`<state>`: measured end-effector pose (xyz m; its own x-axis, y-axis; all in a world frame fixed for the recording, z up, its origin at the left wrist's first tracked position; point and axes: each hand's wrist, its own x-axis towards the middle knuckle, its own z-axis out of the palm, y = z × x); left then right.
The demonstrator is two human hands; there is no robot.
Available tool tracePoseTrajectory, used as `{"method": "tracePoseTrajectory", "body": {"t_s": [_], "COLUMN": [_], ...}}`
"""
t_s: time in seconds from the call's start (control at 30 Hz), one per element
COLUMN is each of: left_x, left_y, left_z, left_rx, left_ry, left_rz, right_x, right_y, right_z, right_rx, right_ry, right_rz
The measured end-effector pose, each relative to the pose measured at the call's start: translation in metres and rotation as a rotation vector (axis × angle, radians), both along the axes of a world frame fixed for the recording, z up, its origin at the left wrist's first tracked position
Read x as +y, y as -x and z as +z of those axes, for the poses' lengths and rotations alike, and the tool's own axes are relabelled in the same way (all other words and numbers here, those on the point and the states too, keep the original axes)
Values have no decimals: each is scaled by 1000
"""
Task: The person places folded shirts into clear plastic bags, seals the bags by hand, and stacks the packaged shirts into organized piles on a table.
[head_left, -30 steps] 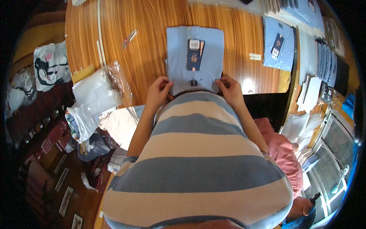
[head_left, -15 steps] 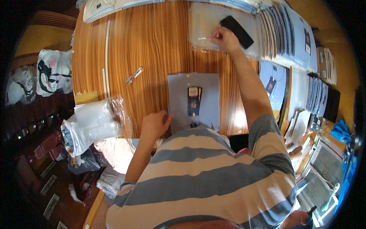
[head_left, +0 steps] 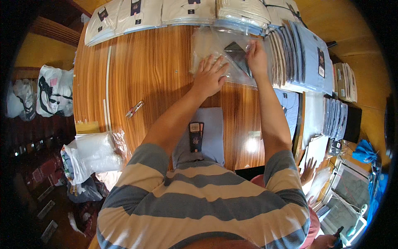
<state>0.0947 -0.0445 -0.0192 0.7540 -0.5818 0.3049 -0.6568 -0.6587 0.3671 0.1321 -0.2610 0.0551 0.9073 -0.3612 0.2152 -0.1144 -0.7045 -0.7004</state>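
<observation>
Clear plastic bags [head_left: 203, 43] lie in a flat pile at the far side of the wooden table. On their near left part my left hand [head_left: 210, 77] rests, fingers spread, holding nothing. My right hand [head_left: 257, 59] is closed in a pinch at the right part of the pile, on what looks like the edge of a bag. Beside its fingers a black phone [head_left: 237, 54] shows, seemingly through clear film. Close to my body lies a folded grey-blue shirt [head_left: 212, 137] with dark hang tags [head_left: 196, 137]; my left forearm passes over its left side.
Stacks of wrapped white shirts [head_left: 143, 14] line the table's far edge. Folded blue and beige shirts [head_left: 309, 58] pile up at the right. Red-handled thread snips [head_left: 134, 109] lie left of centre. Plastic packs [head_left: 97, 149] sit at the left edge. Another person's hand [head_left: 308, 171] touches papers at right.
My left hand has moved from beside the shirt to the bag pile and spread out. My right hand has shifted to the phone's right side. Film now seems to cover the phone.
</observation>
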Motion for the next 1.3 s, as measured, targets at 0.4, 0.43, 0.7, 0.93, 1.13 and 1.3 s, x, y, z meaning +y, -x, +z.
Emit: {"method": "tracePoseTrajectory", "body": {"t_s": [0.4, 0.43, 0.7, 0.93, 1.13, 1.3], "left_x": [0, 7, 45, 129, 169, 181], "left_y": [5, 7, 30, 74, 71, 63], "left_z": [86, 119, 132, 107, 68, 31], "left_rx": [348, 450, 1172, 1502, 1407, 861], "left_ry": [929, 851, 1064, 1008, 841, 376], "left_rz": [-55, -148, -56, 92, 261, 347], "right_x": [0, 4, 2, 66, 64, 63], "right_y": [55, 62, 128, 165, 159, 149], "right_z": [203, 210, 73, 7, -29, -56], "right_rx": [-49, 50, 71, 287, 375, 508], "right_ry": [-442, -456, -1120, -836, -978, -643], "right_rz": [210, 248, 351, 229, 254, 267]}}
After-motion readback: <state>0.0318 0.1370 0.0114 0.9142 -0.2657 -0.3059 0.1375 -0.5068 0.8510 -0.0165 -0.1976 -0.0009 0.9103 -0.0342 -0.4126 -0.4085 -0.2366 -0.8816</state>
